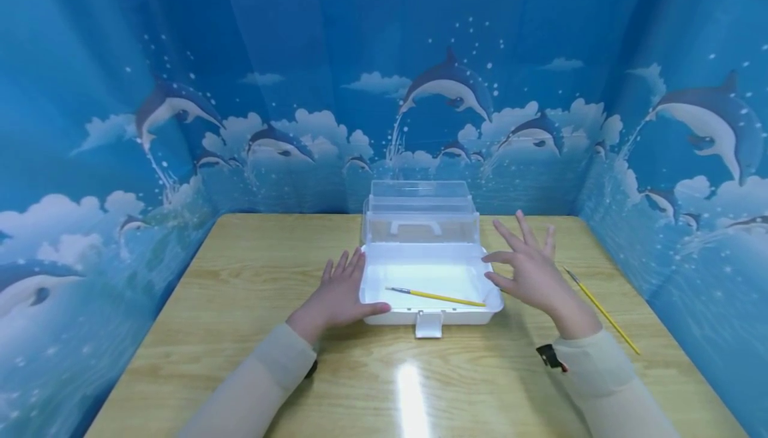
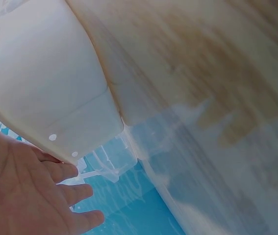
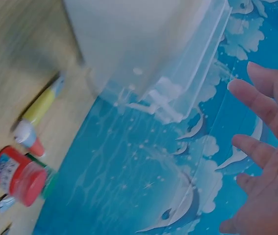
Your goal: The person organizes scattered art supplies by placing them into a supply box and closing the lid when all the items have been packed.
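A white plastic case (image 1: 384,319) stands on the table with its clear lid (image 1: 420,189) raised at the back and its front latch (image 1: 429,326) hanging down. Inside lies a yellow-handled paintbrush (image 1: 450,299). My left hand (image 1: 339,296) is at the case's left side, fingers straight along the wall and thumb over the front corner. In the left wrist view, its fingertips are right by the case's rim (image 2: 18,132). My right hand (image 1: 531,271) is raised at the right side of the case, fingers spread, holding nothing.
A second yellow-handled paintbrush (image 1: 603,311) lies on the wooden table (image 1: 258,278) at the right. The right wrist view shows a red jar (image 3: 18,176), a green jar (image 3: 50,183) and a yellow tube (image 3: 40,105). Blue dolphin-print curtains (image 1: 336,58) enclose the table's back and sides.
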Tool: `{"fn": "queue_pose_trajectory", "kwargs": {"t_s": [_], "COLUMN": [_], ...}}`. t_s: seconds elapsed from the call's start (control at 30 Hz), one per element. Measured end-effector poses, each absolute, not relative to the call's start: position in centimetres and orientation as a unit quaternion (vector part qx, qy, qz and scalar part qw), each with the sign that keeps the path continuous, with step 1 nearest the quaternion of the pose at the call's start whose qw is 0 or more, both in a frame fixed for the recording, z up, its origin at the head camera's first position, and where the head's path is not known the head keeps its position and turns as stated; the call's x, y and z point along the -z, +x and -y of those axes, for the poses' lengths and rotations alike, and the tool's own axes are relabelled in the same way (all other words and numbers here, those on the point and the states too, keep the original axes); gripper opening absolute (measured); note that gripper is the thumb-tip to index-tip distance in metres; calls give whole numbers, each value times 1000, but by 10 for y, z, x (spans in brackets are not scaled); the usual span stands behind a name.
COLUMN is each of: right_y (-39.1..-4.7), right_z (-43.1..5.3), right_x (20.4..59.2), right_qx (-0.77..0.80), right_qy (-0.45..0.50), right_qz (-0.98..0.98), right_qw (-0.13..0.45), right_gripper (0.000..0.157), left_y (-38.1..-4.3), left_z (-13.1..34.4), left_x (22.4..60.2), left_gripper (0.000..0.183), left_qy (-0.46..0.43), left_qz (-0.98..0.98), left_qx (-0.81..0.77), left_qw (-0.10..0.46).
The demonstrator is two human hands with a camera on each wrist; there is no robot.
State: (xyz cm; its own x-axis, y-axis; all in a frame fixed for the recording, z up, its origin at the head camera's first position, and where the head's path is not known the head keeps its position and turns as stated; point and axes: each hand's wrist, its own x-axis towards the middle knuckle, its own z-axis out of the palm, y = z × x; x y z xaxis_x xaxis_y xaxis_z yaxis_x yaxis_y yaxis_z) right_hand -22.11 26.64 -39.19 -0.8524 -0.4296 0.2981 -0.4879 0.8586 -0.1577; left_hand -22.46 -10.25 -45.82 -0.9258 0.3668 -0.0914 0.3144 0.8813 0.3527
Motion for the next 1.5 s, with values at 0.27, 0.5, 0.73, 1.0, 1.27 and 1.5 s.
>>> {"fn": "queue_pose_trajectory", "kwargs": {"t_s": [0.27,0.5,0.73,1.0,1.27,1.5], "right_y": [-221,-225,-228,-229,-230,-230], "right_z": [-290,-311,-324,-343,-358,-373], "right_x": [399,407,410,415,419,426], "right_qx": [-142,-152,-148,-156,-156,-154], "right_qy": [200,156,133,109,89,68], "right_qz": [963,971,976,979,982,985], "right_qw": [109,94,90,78,60,35], "right_gripper": [27,30,32,40,47,54], "left_y": [-225,-225,-224,-224,-226,-226], "left_z": [102,103,103,103,102,102], "left_x": [459,457,457,456,458,459], "left_gripper": [119,125,126,128,127,121], "left_qy": [177,177,172,172,170,174], "left_qz": [-966,-967,-968,-968,-968,-967], "left_qx": [-173,-162,-163,-162,-160,-166], "left_qw": [79,84,85,85,88,80]}}
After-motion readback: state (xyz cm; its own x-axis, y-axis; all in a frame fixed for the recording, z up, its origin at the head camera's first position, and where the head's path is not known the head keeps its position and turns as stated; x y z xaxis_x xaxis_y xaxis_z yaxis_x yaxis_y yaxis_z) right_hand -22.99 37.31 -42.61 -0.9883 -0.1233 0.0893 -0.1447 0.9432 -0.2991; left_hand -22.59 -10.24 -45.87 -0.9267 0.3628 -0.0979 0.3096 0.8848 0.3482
